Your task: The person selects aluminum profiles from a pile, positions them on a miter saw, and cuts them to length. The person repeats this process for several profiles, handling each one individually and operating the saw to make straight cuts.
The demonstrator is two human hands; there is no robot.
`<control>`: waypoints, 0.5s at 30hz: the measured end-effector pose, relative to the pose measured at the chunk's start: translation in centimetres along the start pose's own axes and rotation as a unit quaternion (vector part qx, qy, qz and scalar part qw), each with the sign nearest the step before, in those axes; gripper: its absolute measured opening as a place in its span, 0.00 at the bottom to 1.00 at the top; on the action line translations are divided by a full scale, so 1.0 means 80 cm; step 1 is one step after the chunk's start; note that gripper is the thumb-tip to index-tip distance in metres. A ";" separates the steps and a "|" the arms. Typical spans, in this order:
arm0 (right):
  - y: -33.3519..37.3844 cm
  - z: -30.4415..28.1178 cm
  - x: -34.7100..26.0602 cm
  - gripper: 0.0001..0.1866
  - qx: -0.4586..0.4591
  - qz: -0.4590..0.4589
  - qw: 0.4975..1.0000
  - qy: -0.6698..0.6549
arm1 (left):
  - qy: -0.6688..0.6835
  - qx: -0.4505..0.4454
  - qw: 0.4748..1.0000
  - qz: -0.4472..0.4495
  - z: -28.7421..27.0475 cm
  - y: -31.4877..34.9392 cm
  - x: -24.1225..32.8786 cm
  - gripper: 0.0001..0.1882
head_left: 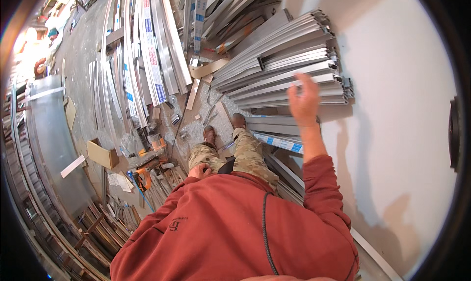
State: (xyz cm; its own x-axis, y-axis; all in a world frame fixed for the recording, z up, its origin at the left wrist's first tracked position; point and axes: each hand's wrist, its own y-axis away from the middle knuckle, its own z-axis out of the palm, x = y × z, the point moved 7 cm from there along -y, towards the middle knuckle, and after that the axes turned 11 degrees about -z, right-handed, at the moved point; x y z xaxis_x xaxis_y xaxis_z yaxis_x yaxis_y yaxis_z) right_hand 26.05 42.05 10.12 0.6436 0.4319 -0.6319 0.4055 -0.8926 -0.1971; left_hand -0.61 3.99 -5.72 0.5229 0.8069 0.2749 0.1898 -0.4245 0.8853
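My right hand is raised at the right, above a stack of long silver metal profiles. Its fingers are apart and nothing is in them. The profiles' cut ends lie toward the white wall, and from this view I cannot tell if the hand touches them. Low against my thigh rests my left hand, beside the camouflage trousers. Its fingers are mostly hidden, so their grip does not show.
More long profiles, some with printed film, lie ahead on the floor. Scraps and crumpled clear plastic surround my boots. At left are an open cardboard box, an orange-and-black tool and a large pale sheet. A white wall bounds the right.
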 end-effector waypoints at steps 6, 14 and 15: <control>-0.030 0.222 0.110 0.40 -0.140 0.203 0.969 -0.019 | 0.069 0.005 0.995 -0.067 -0.002 0.009 -0.071 0.14; -0.036 0.278 0.160 0.30 -0.084 0.238 0.963 0.093 | 0.170 0.031 0.980 -0.102 0.018 0.022 -0.138 0.14; -0.029 0.282 0.151 0.26 -0.096 0.211 0.968 0.101 | 0.162 0.031 0.980 -0.113 0.015 0.024 -0.133 0.14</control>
State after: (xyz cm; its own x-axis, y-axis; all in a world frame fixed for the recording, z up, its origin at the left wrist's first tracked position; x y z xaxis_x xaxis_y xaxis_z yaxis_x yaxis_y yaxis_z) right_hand 18.27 46.46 -13.95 0.8839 0.0690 -0.4626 0.1805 -0.9627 0.2013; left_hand -4.84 -5.93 -7.36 0.1716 0.9671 0.1880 0.3261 -0.2358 0.9155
